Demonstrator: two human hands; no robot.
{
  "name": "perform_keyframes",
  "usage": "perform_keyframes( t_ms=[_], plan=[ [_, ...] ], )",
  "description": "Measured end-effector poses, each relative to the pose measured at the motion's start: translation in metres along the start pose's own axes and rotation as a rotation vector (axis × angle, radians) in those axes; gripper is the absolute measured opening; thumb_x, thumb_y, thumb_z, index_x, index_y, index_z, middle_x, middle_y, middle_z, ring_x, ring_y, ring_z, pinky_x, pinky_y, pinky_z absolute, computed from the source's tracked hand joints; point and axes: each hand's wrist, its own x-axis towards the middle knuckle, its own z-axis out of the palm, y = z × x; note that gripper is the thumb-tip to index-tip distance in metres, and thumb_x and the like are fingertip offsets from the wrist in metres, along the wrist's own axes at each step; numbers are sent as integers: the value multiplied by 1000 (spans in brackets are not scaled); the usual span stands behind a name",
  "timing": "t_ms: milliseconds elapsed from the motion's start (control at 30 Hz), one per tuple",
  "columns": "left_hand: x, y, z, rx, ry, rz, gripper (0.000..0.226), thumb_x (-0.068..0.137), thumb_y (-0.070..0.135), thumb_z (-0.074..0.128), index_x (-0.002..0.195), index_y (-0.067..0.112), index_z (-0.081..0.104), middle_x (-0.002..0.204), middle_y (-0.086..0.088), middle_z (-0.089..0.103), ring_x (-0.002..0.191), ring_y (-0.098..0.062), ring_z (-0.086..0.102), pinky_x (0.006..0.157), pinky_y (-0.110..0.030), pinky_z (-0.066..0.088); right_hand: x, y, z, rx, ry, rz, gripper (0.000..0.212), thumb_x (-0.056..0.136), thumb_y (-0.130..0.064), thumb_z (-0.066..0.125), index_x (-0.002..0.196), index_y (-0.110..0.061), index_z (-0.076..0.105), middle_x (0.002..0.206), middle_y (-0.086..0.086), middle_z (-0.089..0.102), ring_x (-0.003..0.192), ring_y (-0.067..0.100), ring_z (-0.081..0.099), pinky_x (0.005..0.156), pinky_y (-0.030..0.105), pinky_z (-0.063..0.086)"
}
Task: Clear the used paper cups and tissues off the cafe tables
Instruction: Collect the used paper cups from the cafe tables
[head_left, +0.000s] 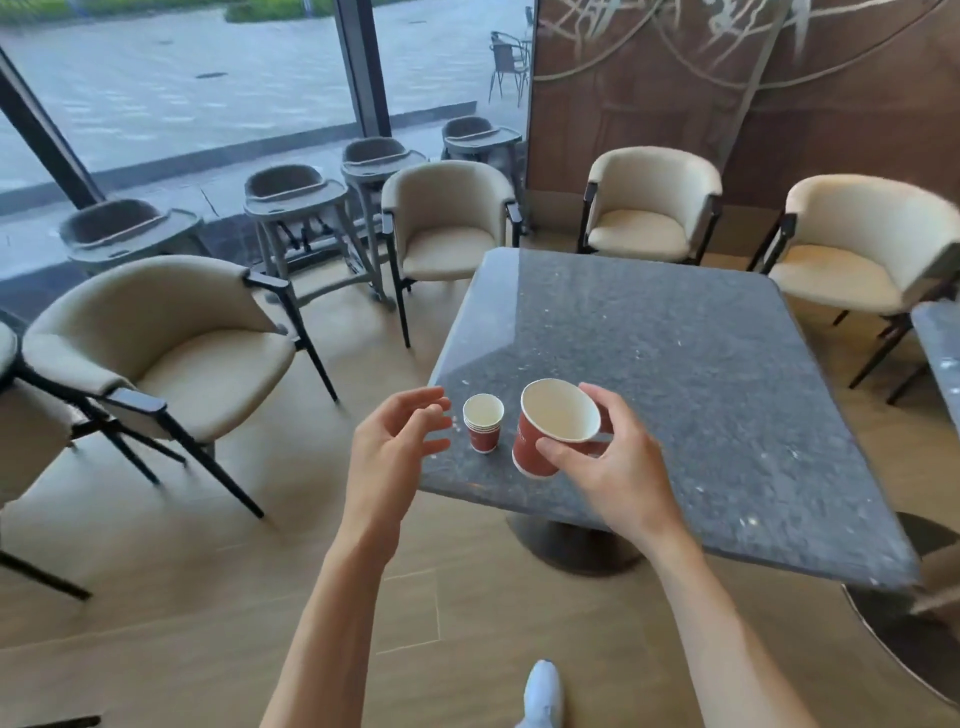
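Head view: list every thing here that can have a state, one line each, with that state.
large red paper cup: lifted, tilted, looks empty, gripped by the right hand.
right hand: curled round the large cup.
stack of small red paper cups: upright on the table near its corner, nested, top cup looks empty.
left hand: fingers relaxed, holding nothing, beside the stack.
grey stone table: bare apart from the stack.

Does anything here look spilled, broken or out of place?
Nothing looks spilled or broken. The large red cup is tilted only because the right hand grips it. A stack of small cups stands upright near the table corner.
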Motion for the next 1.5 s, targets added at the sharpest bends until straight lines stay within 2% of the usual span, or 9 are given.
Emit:
perform_keyframes(
  t_ms=[167,300,400,600,733,900,1000,1167,1500],
  plan=[
    [84,-12,44,4,60,-73,20,96,4,60,111,10,71,104,-7,75,101,-28,72,77,-30,61,103,27,17,19,-98,52,73,73,-25,89,135,-24,51,128,-7,61,113,11,61,95,24,50],
    [129,-36,59,21,179,-135,20,95,9,64,112,20,66,107,-4,72,98,-23,72,75,-34,62,158,49,47,12,-181,86,73,73,-22,89,134,-22,49,125,-8,56,111,10,57,99,30,49],
    [155,-61,62,56,205,-167,20,96,15,66,114,23,66,110,-2,70,100,-18,70,78,-37,63,178,69,77,-25,-249,90,78,70,-28,91,135,-20,48,125,-9,56,113,11,57,98,31,48],
    [189,-107,59,140,181,-307,20,98,22,64,118,18,67,116,-5,69,103,-19,69,76,-36,63,191,102,125,-133,-281,79,78,73,-31,90,136,-15,46,134,-1,54,122,16,53,91,17,36],
    [204,-124,52,147,165,-367,13,98,19,63,110,22,66,115,-4,69,104,-19,69,75,-34,62,188,120,145,-189,-316,106,77,74,-27,88,137,-12,45,136,1,51,127,19,50,95,20,36],
    [213,-142,45,200,106,-411,21,98,15,61,118,16,66,114,-2,69,103,-15,66,75,-29,61,178,144,160,-241,-348,195,90,73,-30,88,146,-13,38,143,0,46,135,17,43,106,24,35],
    [217,-155,42,264,57,-424,25,97,16,62,121,16,66,116,5,68,101,-5,64,87,-36,60,174,153,165,-273,-412,217,102,72,-31,89,153,-15,30,148,0,40,140,16,37,116,32,33],
    [223,-165,48,438,-88,-407,38,95,22,62,133,24,62,128,8,65,99,-10,67,97,-36,53,173,158,170,-289,-379,202,85,78,-31,85,149,-15,41,145,-2,44,136,17,43,113,34,37],
    [227,-173,62,653,-264,-332,46,94,16,60,139,10,58,143,1,57,116,-15,63,104,-29,44,176,166,182,-412,-317,186,61,84,-16,78,140,-14,53,137,0,56,127,22,48,104,33,41]
  ],
)
